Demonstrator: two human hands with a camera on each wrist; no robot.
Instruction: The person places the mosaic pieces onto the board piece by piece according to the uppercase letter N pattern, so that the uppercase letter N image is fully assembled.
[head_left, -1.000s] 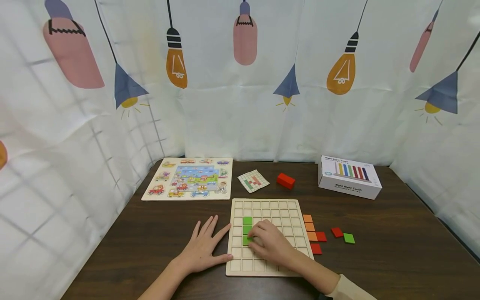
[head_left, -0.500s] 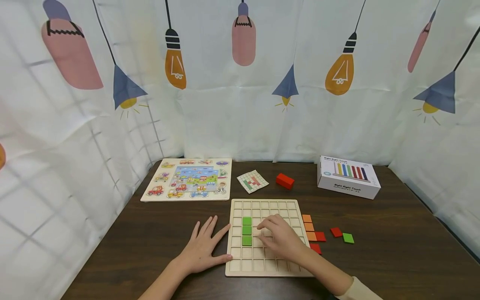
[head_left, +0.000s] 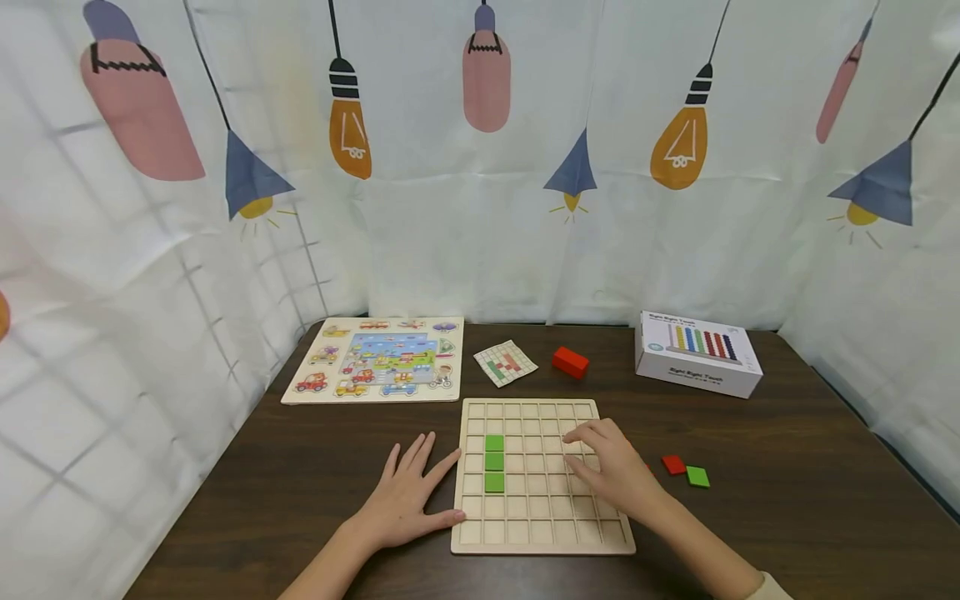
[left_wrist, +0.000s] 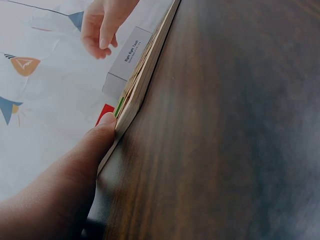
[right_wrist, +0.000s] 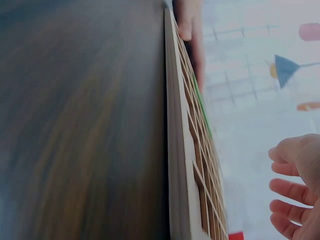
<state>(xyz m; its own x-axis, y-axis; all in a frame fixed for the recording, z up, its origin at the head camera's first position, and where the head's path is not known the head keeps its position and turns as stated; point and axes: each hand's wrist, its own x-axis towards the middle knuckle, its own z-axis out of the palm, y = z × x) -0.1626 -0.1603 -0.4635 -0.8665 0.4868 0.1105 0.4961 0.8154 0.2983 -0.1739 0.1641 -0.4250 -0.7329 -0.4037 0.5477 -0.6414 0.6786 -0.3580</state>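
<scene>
Head view, board: the grid board point(head_left: 543, 483) lies flat on the surface point(head_left: 750, 525); three green tiles point(head_left: 494, 462) fill neighbouring cells of its second column from the left.
Head view, left hand: the left hand point(head_left: 408, 502) is beside the board's left edge, fingers spread, thumb touching this edge; it grips nothing.
Head view, right hand: the right hand point(head_left: 611, 468) is over the board's right part, fingers loosely bent, holding nothing.
Head view, loose tiles: one red tile point(head_left: 674, 465) and one green tile point(head_left: 697, 477) lie to the right of the board.
Left wrist view, thumb: it presses on the board's edge.
Right wrist view, fingers: they hang apart from the board, thumb and fingers without any tile.
</scene>
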